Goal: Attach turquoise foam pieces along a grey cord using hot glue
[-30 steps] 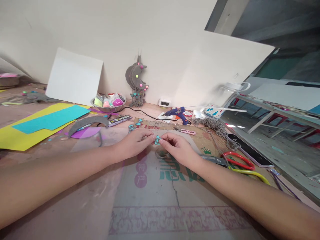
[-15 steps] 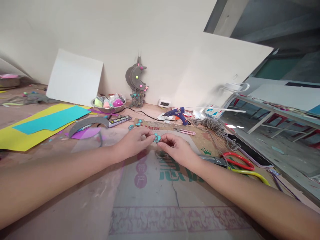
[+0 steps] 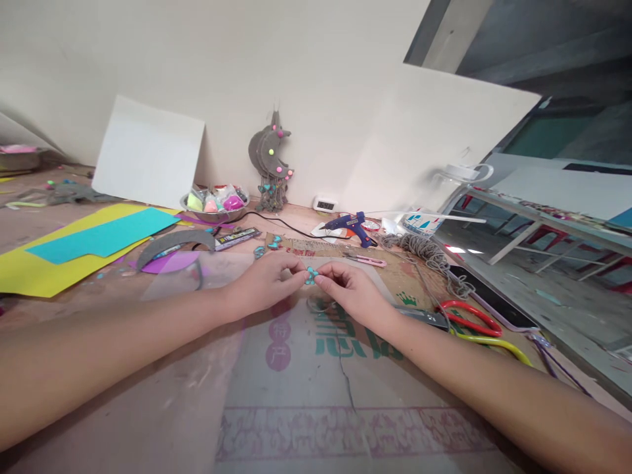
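Note:
A small turquoise cut-out [image 3: 311, 275], with rounded lobes like a flower, is pinched between both hands above the printed cardboard [image 3: 291, 395]. My left hand [image 3: 269, 282] grips its left side between thumb and fingers. On the other side, my right hand [image 3: 348, 288] pinches its right edge. Below the hands a thin grey string [image 3: 345, 375] trails over the clear sheet on the cardboard. Beyond my left hand lie small turquoise pieces [image 3: 273, 242]. Scissors [image 3: 474, 319] with red and yellow handles lie partly behind my right forearm.
A blue glue gun [image 3: 353, 227], a pink cutter [image 3: 365, 261] and grey cord [image 3: 419, 250] lie at the back. A phone [image 3: 488, 299] is at right. Turquoise and yellow sheets [image 3: 103, 237], a bowl of bright clay packs [image 3: 214, 214] and a grey moon ornament [image 3: 269, 158] stand left and behind.
The turquoise piece has turned slightly between the fingers, and the right fingertips have shifted a little on it. Both arms stay almost where they were.

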`<state>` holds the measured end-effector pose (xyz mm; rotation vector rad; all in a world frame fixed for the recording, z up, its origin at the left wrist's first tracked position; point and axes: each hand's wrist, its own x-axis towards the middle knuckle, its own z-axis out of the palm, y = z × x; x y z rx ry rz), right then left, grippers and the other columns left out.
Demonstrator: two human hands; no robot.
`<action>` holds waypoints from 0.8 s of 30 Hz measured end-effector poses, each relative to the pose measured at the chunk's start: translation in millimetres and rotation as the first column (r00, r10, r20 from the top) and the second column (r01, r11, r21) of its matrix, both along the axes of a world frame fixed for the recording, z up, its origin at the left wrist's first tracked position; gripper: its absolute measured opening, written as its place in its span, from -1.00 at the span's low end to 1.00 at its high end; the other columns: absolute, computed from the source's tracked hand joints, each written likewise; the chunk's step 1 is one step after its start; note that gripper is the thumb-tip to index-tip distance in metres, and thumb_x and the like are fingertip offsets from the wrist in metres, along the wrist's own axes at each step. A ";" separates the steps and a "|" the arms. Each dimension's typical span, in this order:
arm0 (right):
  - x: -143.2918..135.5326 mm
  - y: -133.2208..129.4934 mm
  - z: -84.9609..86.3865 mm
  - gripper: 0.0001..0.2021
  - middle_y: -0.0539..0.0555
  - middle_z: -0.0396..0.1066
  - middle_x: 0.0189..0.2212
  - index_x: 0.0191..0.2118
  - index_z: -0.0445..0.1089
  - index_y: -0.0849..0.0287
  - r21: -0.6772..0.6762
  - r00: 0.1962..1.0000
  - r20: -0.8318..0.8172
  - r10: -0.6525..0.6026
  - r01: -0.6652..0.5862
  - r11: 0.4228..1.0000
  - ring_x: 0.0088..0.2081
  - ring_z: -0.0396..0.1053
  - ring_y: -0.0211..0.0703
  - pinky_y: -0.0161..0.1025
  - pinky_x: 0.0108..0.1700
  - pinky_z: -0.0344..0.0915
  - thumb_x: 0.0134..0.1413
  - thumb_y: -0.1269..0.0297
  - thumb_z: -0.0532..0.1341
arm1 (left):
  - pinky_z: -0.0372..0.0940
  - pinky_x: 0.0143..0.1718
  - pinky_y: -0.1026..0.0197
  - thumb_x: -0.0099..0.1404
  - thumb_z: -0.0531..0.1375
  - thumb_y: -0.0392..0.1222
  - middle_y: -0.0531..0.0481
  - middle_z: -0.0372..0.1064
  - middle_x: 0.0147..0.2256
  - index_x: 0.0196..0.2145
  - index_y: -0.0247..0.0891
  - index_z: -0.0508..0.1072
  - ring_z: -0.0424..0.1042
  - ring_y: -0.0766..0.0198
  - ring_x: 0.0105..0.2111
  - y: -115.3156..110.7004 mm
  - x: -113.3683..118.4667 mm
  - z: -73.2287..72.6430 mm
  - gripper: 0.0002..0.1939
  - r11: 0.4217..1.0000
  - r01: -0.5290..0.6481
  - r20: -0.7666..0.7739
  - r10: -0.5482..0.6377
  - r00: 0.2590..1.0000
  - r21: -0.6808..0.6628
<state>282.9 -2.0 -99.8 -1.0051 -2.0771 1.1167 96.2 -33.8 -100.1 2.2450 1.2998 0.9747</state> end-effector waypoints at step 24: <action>-0.3 -1.6 -1.2 -0.79 -0.09 0.14 -0.57 -0.42 0.27 0.16 -0.010 1.000 -0.016 0.025 -0.025 1.000 -0.57 0.04 -0.34 -0.34 -0.52 -0.02 0.02 0.11 0.14 | 0.13 -0.39 0.30 0.19 0.04 -0.22 0.08 0.28 -0.51 -0.53 -0.28 0.30 0.24 0.32 -0.43 -2.8 1.8 3.7 -0.82 0.999 0.026 -0.016 -0.027 1.000 -0.029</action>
